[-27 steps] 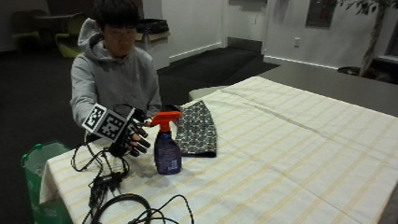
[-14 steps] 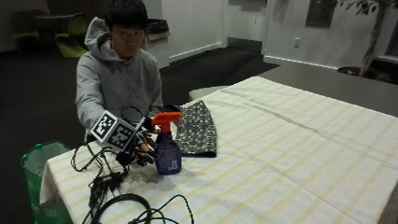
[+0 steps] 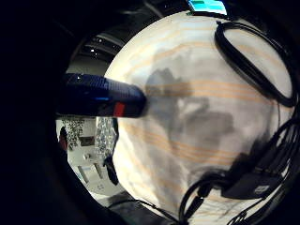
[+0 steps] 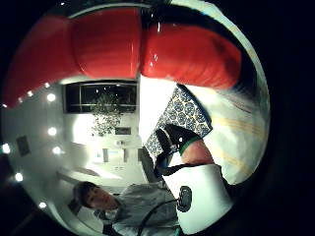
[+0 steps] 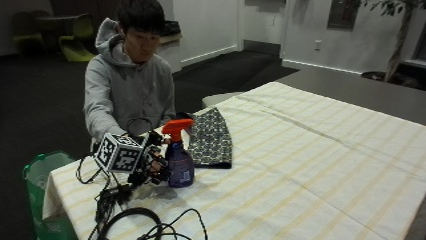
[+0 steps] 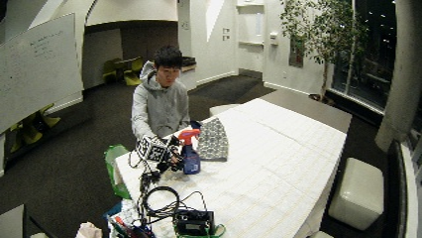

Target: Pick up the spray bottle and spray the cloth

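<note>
Spray bottle point(image 5: 179, 161) — blue body, orange trigger head, upright on the striped tablecloth point(image 5: 313, 165), lower left of centre in the outside view; long axis vertical, nozzle turned toward the right of frame, toward the cloth. Gloved right hand point(image 5: 154, 169) at the bottle's left flank in that view, level with the lower body, fingers curled toward and against the blue plastic; whether the grip is fully closed round it cannot be told, the far side of the bottle being hidden. Thumb-side palm view filled across its upper part by the orange head, close to the palm; little-finger-side view shows the blue body with its base on the tablecloth — bottle not yet lifted. Patterned cloth point(image 5: 210, 137), dark with a small light print, flat on the table just beside the bottle, up and right of it in the outside view, apart from it. Judgement: lift goes straight up along the bottle's axis; nozzle faces roughly the cloth's way, so little turning needed before the spray. Black cables point(image 5: 143, 222) looped at the lower left of frame, near the hand. Table long, running to the upper right; green bin point(image 5: 36, 172) at the left edge, beside the table corner; room dim, pale walls, dark floor, potted tree at the upper right of the wide view.
</note>
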